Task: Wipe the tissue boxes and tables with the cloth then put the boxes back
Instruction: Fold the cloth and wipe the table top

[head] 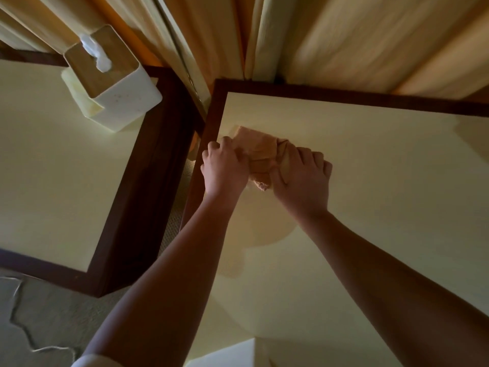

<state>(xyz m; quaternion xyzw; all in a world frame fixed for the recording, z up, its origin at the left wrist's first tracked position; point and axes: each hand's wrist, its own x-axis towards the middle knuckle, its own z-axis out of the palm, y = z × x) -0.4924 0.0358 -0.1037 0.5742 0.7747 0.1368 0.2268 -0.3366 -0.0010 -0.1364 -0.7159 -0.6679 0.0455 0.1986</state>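
While the left hand (225,168) and right hand (301,176) are each gripping an end of the crumpled peach cloth (260,152), they are pressing it onto the cream-topped table with a dark wooden frame (370,181) near its far left corner, probably for firmer wiping; the white tissue box with a wooden lid (119,99) is sitting aside on the matching left table (53,154), likely freeing this top

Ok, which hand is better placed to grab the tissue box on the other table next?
Probably left: the left hand grips the left end of the cloth, nearer the tissue box; the right hand grips the right end.
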